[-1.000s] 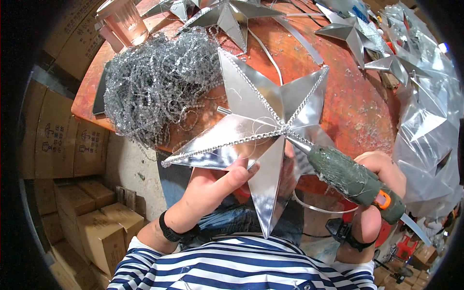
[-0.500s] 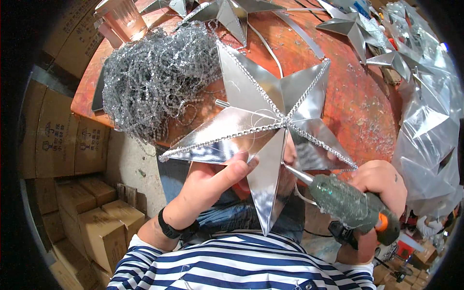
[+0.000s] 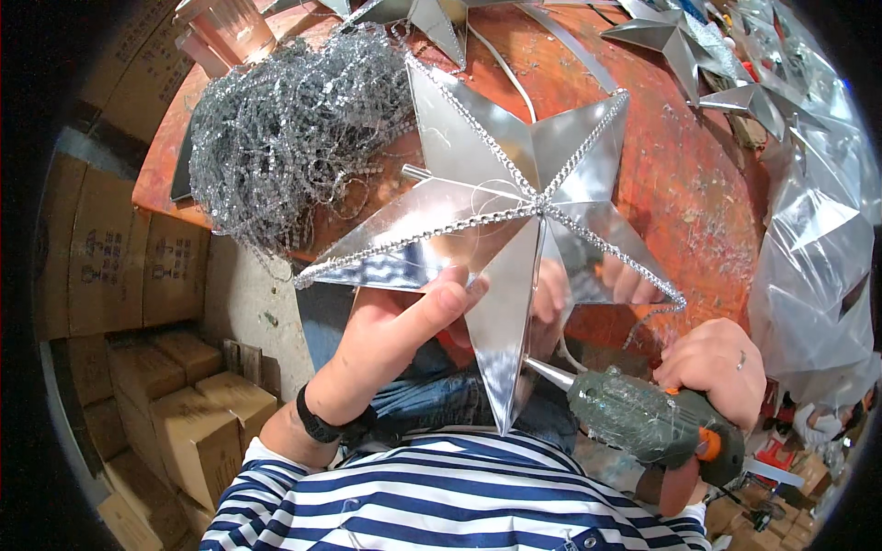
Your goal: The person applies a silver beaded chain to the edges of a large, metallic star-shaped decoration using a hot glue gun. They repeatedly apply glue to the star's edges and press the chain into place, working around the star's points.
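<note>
My left hand pinches a shiny silver five-pointed star at its lower left, thumb on the front and the other fingers behind. Silver bead trim runs along the ridges of four points and meets at the centre; a loose end dangles off the right point. The lower point's ridge shows no trim. My right hand is closed round a dark green glue gun with an orange part. Its metal nozzle meets the ridge of the lower point, partway toward the tip. Thin glue strings cross the star's face.
A tangled heap of silver bead trim lies on the orange-red table, beside a pinkish clear jug. More silver stars lie at the back. Clear plastic sheeting hangs at right; cardboard boxes are stacked at left.
The glue gun's nozzle has slid down the lower point's ridge, from nearer the centre toward the tip. The star has shifted slightly upward in the view, still in my left hand.
</note>
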{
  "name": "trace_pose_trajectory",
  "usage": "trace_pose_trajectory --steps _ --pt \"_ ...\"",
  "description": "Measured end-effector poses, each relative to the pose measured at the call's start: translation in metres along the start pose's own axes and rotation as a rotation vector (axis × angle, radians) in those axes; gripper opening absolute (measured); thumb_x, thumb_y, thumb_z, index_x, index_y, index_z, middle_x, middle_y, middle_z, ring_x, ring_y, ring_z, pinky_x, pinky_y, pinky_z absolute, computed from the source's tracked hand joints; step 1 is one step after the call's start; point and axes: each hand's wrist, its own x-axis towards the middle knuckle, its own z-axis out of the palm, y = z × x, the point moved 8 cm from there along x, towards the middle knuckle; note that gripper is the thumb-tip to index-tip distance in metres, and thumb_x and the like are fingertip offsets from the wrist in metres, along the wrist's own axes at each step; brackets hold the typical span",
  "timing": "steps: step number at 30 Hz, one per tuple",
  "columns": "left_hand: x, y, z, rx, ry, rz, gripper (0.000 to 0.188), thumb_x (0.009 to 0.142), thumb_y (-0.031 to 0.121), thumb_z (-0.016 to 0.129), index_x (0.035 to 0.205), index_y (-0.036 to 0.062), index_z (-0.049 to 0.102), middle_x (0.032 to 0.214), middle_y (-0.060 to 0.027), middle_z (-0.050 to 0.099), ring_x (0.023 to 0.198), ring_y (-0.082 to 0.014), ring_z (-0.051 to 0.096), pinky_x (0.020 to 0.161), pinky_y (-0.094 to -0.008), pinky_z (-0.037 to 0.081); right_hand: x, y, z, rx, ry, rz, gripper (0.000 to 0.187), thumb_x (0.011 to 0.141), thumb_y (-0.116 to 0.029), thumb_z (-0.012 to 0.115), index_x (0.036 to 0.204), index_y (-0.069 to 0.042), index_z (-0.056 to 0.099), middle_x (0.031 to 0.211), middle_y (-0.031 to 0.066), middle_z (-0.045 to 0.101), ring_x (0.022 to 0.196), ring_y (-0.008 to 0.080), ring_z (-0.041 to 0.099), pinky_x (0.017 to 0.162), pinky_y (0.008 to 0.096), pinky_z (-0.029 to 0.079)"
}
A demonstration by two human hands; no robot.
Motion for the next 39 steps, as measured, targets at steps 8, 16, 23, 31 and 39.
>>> trace_pose_trajectory --steps 8,16,23,31,39 --pt "0.002 0.002 -0.001 -0.015 0.058 0.140 0.033 0.087 0.026 0.067 0.105 0.0012 0.055 0.090 -0.0066 0.063 0.068 -0.0125 0.062 0.059 -0.0257 0.052 -0.006 -0.001 0.005 0.076 -0.118 -0.064 0.029 0.072 -0.035 0.066 0.074 -0.007 0.058 0.066 0.0029 0.062 0.060 0.0200 0.060 0.057 0.0311 0.042" --pt "0.002 0.003 0.001 0.025 0.001 0.132 0.036 0.087 0.028 0.067 0.107 0.0005 0.056 0.099 -0.0095 0.065 0.076 -0.0125 0.063 0.060 -0.0245 0.051 -0.014 -0.009 0.011 0.140 -0.101 -0.102 0.070 0.051 -0.071 0.074 0.075 -0.006 0.059 0.064 0.0011 0.058 0.055 0.0185 0.054 0.051 0.0295 0.040" --pt "0.002 0.005 0.002 0.048 -0.013 0.125 0.045 0.088 0.030 0.065 0.117 -0.0017 0.054 0.109 -0.0131 0.064 0.082 -0.0147 0.065 0.059 -0.0238 0.052 -0.021 -0.014 0.016 0.161 -0.179 -0.171 0.082 0.043 -0.078 0.073 0.075 -0.004 0.059 0.064 0.0030 0.057 0.051 0.0194 0.052 0.049 0.0301 0.039" --pt "0.002 -0.003 -0.003 0.069 0.006 0.085 0.044 0.090 0.029 0.063 0.118 -0.0035 0.053 0.116 -0.0154 0.061 0.090 -0.0167 0.065 0.057 -0.0243 0.053 -0.022 -0.019 0.017 0.160 -0.197 -0.130 0.081 0.045 -0.078 0.072 0.076 -0.004 0.059 0.066 0.0038 0.058 0.056 0.0211 0.055 0.052 0.0312 0.041" --pt "-0.021 -0.017 -0.012 -0.062 -0.111 0.211 0.038 0.092 0.021 0.060 0.123 0.0031 0.046 0.108 -0.0087 0.060 0.088 -0.0149 0.059 0.081 -0.0287 0.048 -0.060 0.000 -0.017 0.134 0.329 0.106 0.071 0.072 -0.066 0.066 0.092 0.002 0.060 0.083 0.0079 0.061 0.075 0.0227 0.060 0.068 0.0331 0.047"
